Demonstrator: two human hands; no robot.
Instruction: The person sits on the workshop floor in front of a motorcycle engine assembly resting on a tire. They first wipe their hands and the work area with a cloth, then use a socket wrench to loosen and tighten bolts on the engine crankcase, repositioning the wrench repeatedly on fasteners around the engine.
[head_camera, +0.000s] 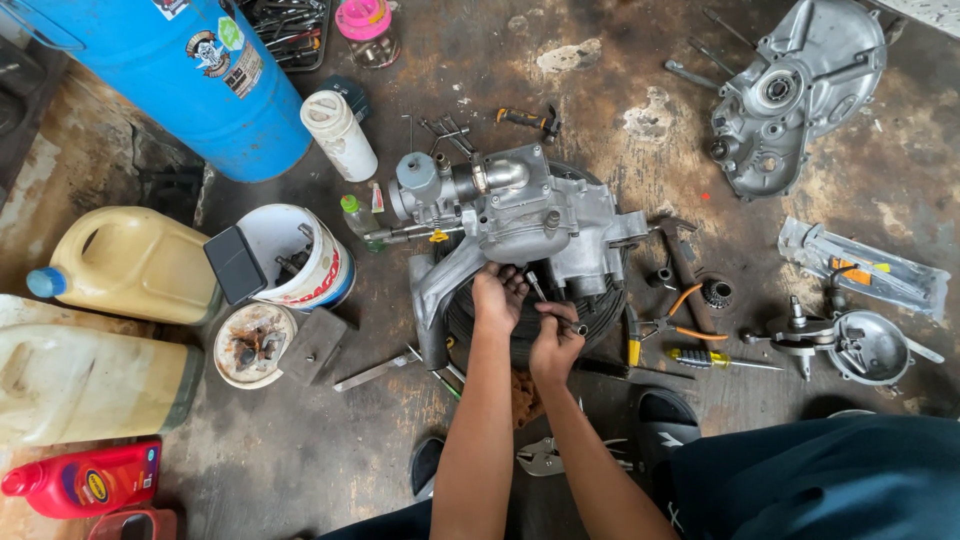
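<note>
A grey metal engine (520, 215) rests on a black tyre (600, 310) on the stained floor. My left hand (497, 296) presses against the engine's near side, fingers curled on the casing. Just to its right, my right hand (556, 340) grips a thin metal tool (540, 292) whose tip points up at the engine's underside. Both forearms reach in from the bottom of the view.
A blue drum (200, 80), yellow jugs (130, 262), a white bucket (300, 255) and a red bottle (85, 478) stand at the left. An engine cover (800, 90) lies top right. Pliers (668, 320), a screwdriver (715, 358) and a round metal part (865, 345) lie to the right.
</note>
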